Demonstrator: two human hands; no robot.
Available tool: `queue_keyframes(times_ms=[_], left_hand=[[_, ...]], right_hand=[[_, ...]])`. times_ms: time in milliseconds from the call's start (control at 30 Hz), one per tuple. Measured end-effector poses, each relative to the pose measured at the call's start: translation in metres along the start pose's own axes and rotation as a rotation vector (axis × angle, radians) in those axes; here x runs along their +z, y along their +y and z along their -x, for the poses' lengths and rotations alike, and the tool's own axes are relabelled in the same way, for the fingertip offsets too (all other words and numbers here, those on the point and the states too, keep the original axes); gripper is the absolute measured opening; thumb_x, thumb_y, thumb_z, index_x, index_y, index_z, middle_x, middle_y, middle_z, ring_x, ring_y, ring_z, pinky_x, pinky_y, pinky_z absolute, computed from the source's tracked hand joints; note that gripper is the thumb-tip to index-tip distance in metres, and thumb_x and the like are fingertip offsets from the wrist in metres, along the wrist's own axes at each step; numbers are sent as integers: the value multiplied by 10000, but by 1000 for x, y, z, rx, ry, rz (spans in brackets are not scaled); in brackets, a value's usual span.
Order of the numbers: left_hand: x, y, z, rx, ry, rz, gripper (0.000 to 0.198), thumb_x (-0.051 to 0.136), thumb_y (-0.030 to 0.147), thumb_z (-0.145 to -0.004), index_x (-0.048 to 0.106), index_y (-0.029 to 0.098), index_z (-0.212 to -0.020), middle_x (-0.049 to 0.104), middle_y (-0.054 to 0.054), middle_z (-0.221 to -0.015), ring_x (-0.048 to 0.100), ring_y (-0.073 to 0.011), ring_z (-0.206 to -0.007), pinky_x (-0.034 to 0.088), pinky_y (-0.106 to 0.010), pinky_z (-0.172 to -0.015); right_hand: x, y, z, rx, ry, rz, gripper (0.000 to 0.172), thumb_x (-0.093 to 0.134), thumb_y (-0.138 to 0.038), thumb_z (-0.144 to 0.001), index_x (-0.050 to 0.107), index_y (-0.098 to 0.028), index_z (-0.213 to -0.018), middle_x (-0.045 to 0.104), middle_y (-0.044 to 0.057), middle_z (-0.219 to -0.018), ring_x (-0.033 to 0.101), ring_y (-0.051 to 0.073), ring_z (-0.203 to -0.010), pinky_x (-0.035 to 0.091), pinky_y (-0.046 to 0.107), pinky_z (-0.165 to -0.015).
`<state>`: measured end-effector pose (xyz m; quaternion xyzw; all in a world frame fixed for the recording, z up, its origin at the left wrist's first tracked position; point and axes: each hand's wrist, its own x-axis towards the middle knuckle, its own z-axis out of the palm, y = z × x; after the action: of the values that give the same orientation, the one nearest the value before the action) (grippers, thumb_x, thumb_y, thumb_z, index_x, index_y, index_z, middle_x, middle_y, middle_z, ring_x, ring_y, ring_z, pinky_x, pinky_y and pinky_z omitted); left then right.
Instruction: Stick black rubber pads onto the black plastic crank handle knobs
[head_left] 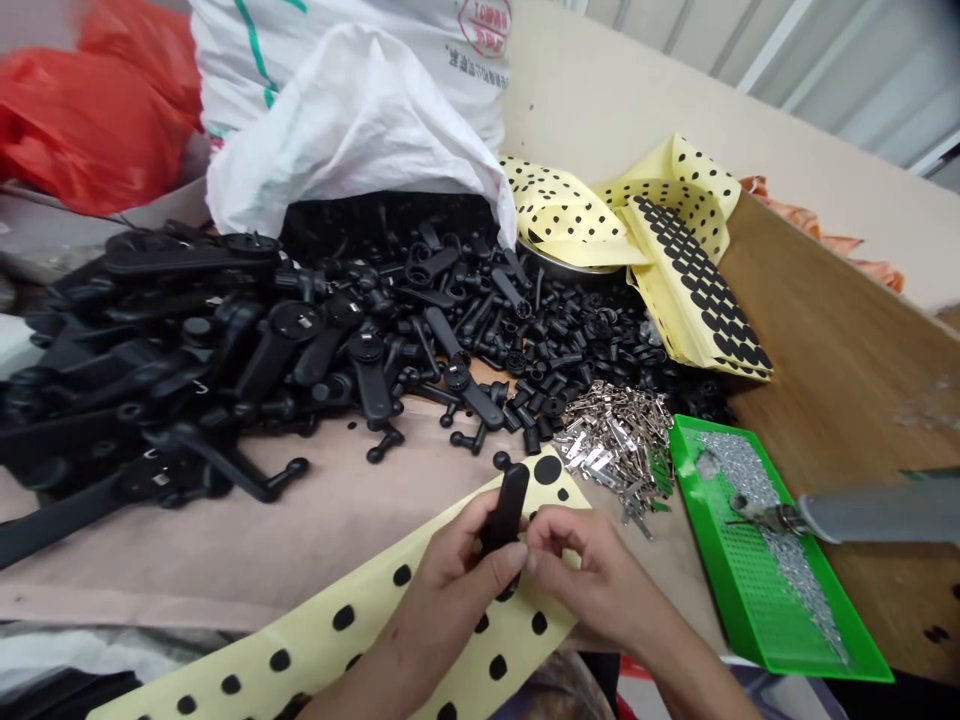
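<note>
1. While my left hand (454, 580) pinches a black plastic crank handle (510, 500), its long axis points toward one o'clock; my right hand (598, 578), nearer its four-o'clock side, curls almost closed, contents hidden.
2. Beneath: smooth yellow dotted sticker sheet (315, 640).
3. Two o'clock: shiny metal clips (615, 430).
4. Eleven: crinkled woven sack (352, 110).

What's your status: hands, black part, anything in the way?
Left hand gripping black part. Right hand close beside it, grip unclear. Yellow dotted sheet beneath; nothing seen blocking the hands.
</note>
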<state>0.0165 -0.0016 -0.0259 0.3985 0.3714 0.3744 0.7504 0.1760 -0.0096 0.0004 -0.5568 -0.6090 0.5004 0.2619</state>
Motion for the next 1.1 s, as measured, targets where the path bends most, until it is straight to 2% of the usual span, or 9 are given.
queue_keyframes(times_ms=[233,367,767,900,967,1033,1100], left_hand=[[-6,-2,2,-14,-33,85,116,630,260,-808,620,219,-916,605,15,-837,515,-140,-806,414,-205,-708],[-9,-4,3,-40,-22,156,123,621,263,-814,604,202,-920,595,5,-833,514,-142,-789,416,-226,-713],[-4,7,10,-21,105,213,161,632,272,-798,579,204,-933,600,-3,-842,552,-136,-698,445,-256,-665],[-2,16,14,-24,218,254,305,667,279,-777,558,212,-1054,643,-23,-893,591,-159,-774,453,-270,-740],[1,19,14,1,264,319,446,701,275,-746,520,219,-1150,664,-44,-942,605,-187,-880,455,-274,-782],[5,23,12,51,310,386,549,731,270,-711,489,234,-1202,673,-52,-981,593,-210,-989,455,-275,-820],[11,25,11,90,357,422,580,748,274,-691,483,251,-1206,680,-46,-995,593,-213,-1013,464,-262,-812]], right_hand=[[-3,-1,0,175,-116,-312,306,634,-423,-744,598,-128,-671,455,-48,-527,364,54,-455,274,185,-428],[-2,8,4,226,-114,-484,386,663,-483,-731,703,-104,-789,540,-21,-507,432,54,-400,308,179,-394],[11,11,9,110,17,-728,278,655,-383,-780,726,-115,-796,608,2,-538,531,68,-401,390,204,-473],[12,12,10,68,144,-697,220,650,-368,-794,683,-159,-856,631,3,-671,575,83,-544,440,213,-574],[16,11,10,33,113,-618,219,663,-347,-787,639,-183,-930,637,19,-802,600,116,-696,462,236,-661],[24,9,10,-42,41,-526,328,674,-319,-775,567,-211,-1067,624,36,-916,591,160,-860,467,281,-762],[34,6,9,-119,10,-430,499,670,-286,-771,452,-241,-1217,599,53,-1038,558,192,-986,454,329,-848]])
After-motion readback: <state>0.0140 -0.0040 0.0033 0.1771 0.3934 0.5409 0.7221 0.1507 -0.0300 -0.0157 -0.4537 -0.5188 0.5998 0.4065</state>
